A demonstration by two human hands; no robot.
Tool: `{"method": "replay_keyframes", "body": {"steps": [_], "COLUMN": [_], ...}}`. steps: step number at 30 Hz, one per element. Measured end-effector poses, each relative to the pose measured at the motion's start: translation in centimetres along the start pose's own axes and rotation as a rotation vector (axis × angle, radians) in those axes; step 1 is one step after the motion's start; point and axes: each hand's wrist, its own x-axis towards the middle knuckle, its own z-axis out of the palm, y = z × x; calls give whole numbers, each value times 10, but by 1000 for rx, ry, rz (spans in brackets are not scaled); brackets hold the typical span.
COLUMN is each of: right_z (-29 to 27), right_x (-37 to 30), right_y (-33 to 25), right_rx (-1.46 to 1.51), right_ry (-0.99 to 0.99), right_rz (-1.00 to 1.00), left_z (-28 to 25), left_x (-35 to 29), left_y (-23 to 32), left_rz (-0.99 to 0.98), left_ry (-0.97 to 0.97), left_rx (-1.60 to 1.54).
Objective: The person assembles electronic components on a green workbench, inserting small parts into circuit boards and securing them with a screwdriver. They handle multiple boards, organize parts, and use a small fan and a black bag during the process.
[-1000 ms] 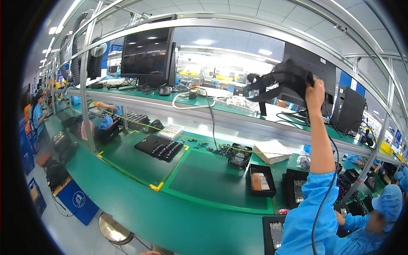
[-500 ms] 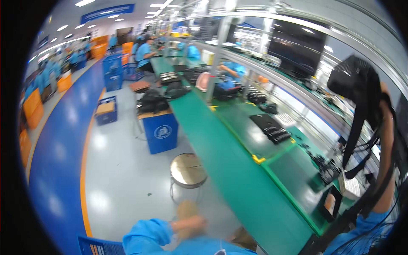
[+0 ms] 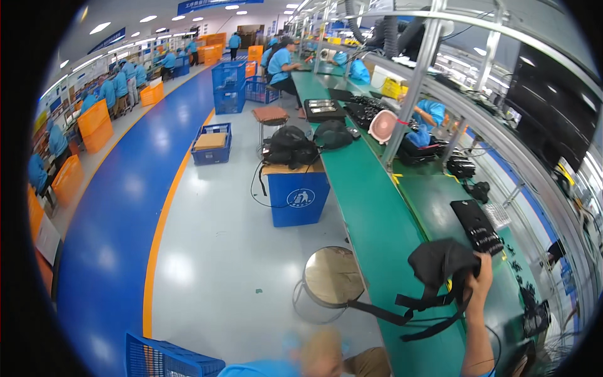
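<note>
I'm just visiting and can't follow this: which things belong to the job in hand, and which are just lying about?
Seems part of the job:
- black strapped item, gripped by the right hand

Apparently just lying about:
- round stool
- blue bin
- pink round object

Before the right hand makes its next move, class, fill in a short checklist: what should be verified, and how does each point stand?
1. Right hand gripping the black strapped item: ok.
2. Straps gathered up: not ok, they dangle loose.
3. Green workbench visible beside the item: ok.
4. Item lifted free of the workbench: cannot tell from this angle.
5. Round stool standing upright: ok.
</note>
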Motion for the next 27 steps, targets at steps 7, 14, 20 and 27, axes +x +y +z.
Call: {"method": "replay_keyframes", "body": {"steps": [7,14,20,27], "right_z": [59,107,149,209], "right_x": [-3,46,87,139], "right_y": [56,39,2,-52], "right_rx": [65,-35,-22,-262], "right_ry": [-145,-237,-244,-201], "right_rz": [181,181,124,-17], "left_z": [-77,-120,-136,-206], "left_x": [18,-68,-167,-258], "left_y": [-55,-64,-60,-127], "left_rz": [-236,-878,-1301,-1072], "left_ry": [114,204,153,166], "left_rx": [-138,-113,15,-39]}}
